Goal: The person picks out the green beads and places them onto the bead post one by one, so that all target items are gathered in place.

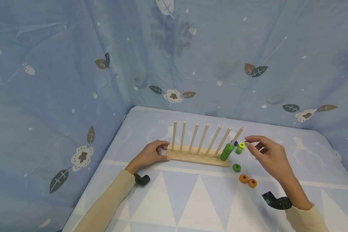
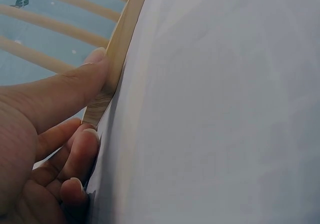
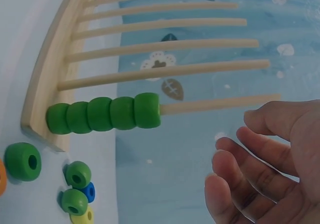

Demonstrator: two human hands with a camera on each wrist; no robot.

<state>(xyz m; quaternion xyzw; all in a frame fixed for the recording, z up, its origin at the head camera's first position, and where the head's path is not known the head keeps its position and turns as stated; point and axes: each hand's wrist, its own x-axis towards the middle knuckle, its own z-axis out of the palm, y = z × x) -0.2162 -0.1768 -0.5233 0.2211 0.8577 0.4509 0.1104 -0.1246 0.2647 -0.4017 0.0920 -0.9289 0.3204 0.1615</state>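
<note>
Wooden seven-peg rack (image 1: pixel 197 157) pinched at its left end, five green beads (image 3: pixel 103 114) on its rightmost peg (image 1: pixel 240 131)

Nearest are two beige sleeves (image 1: pixel 110 199), over a worktop (image 1: pixel 162 206) covered in blue-and-white triangle-patterned cloth. A black wrist device (image 1: pixel 278 202) shows at each cuff. Toward the right, two round orange beads (image 1: pixel 243 178) lie side by side, holes upward, which presumably leaves them steady. Just beyond them sits a single round green bead (image 1: pixel 236 167), near the rack's front right corner.

The left grip (image 1: pixel 150 152) pinches the end of the rack's base, thumb and fingers at its edges, probably to steady it against sliding. The right grip (image 1: pixel 269 156) is loose and holds nothing, its fingers slightly bent beside the upper part of the rightmost peg; whether a fingertip touches the peg is hard to tell.

The rack rests flat on the worktop, pegs upward. The five green beads are threaded on and stacked from the base, the peg keeping them in line.

Past the rack's right end, two more round green beads (image 3: pixel 78 174), a small blue bead (image 3: pixel 89 190) and a yellow bead (image 1: pixel 241 145) cluster together. Farthest back hangs a blue curtain (image 1: pixel 174 48) printed with leaves and flowers.
</note>
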